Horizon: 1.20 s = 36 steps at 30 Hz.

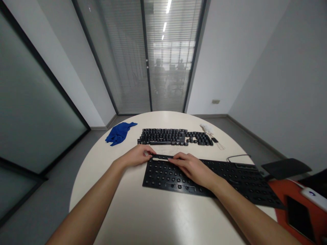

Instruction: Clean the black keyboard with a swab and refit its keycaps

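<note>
The keyboard base (pixel 230 172) is black, the cloth (pixel 119 133) blue

We look down on a table (pixel 133 211) with a pale, smooth top and a rounded far edge, its near part catching a soft sheen of light; towards its left side we see a crumpled blue cloth (pixel 119 133); to the right of the cloth, we find black keycaps (pixel 163 136) set out in rows like a keyboard's layout; just by their right end lie a crumpled white item (pixel 207 128) and a small dark piece (pixel 214 140) with a thin pale loop; nearer to us rests a long black keyboard base (pixel 158 175), its right end reaching past the table's edge; a dark cable (pixel 238 156) curves behind it.
</note>
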Each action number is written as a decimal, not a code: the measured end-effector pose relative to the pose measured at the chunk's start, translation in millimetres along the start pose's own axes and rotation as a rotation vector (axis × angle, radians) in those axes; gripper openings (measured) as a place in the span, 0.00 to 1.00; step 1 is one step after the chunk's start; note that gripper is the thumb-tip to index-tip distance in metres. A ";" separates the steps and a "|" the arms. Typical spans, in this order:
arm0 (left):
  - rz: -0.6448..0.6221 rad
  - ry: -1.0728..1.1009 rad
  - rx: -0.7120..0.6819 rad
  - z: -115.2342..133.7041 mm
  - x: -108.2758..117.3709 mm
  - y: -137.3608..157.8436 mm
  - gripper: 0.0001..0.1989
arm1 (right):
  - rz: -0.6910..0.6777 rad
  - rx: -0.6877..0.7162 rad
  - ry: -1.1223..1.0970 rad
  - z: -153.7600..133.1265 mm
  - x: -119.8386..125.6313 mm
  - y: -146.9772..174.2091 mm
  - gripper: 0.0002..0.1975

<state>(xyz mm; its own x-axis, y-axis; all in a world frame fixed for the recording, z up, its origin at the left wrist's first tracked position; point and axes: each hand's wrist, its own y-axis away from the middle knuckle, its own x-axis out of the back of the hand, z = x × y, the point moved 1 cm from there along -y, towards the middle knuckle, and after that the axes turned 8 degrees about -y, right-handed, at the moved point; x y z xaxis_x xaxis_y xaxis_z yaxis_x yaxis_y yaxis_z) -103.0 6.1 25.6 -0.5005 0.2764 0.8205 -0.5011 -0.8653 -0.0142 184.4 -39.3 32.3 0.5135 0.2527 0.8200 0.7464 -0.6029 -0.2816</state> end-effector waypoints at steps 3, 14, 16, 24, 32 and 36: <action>0.004 0.001 -0.006 -0.8 -0.3 0.3 0.13 | -0.003 -0.006 0.009 -0.5 2.0 0.2 0.23; 0.002 0.005 -0.007 -1.4 -1.8 -0.2 0.13 | 0.036 -0.019 0.038 3.6 5.7 2.1 0.20; -0.002 0.012 -0.001 -1.2 -2.0 -0.3 0.13 | 0.039 -0.026 0.033 5.8 8.6 3.6 0.20; 0.001 0.010 -0.021 -2.4 -1.6 0.7 0.13 | 0.026 -0.020 0.020 8.6 8.5 4.2 0.20; -0.006 0.011 -0.001 -3.4 -2.3 0.8 0.13 | 0.005 -0.025 0.034 8.3 7.1 3.2 0.19; 0.002 0.010 0.011 -2.3 -1.6 1.1 0.13 | 0.064 -0.040 0.072 9.8 7.8 3.0 0.19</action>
<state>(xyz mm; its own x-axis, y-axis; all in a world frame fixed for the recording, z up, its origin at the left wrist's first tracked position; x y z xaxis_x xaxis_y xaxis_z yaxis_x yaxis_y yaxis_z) -104.3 5.6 22.9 -0.5082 0.2791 0.8148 -0.4926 -0.8702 -0.0091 194.8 -31.7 33.0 0.5268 0.1587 0.8351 0.6951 -0.6459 -0.3157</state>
